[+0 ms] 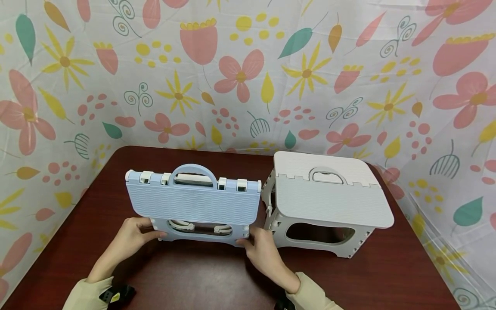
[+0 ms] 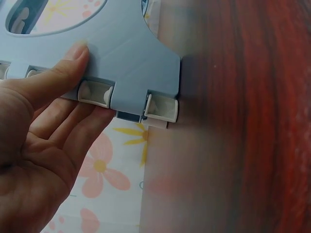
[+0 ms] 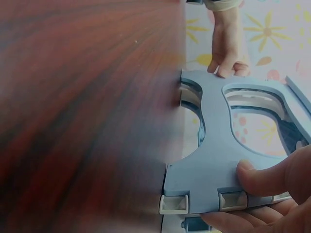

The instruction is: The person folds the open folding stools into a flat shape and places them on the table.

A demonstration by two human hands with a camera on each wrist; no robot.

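Note:
A blue folding step stool (image 1: 193, 200) stands partly folded on the table, its textured top panel tilted up and its arched handle raised above. My left hand (image 1: 129, 237) grips the left edge of its front leg panel, thumb on the face and fingers behind. At the opposite edge my right hand (image 1: 265, 254) pinches the same panel in the same way. The left wrist view shows the left thumb beside white hinge clips (image 2: 95, 92). In the right wrist view the leg panel (image 3: 216, 116) appears with both hands at its ends.
A pale grey folding stool (image 1: 333, 198) stands unfolded to the right, close beside the blue one. Both are on a dark red-brown wooden table (image 1: 186, 275). A flower-patterned cloth (image 1: 240, 112) hangs behind and around the table.

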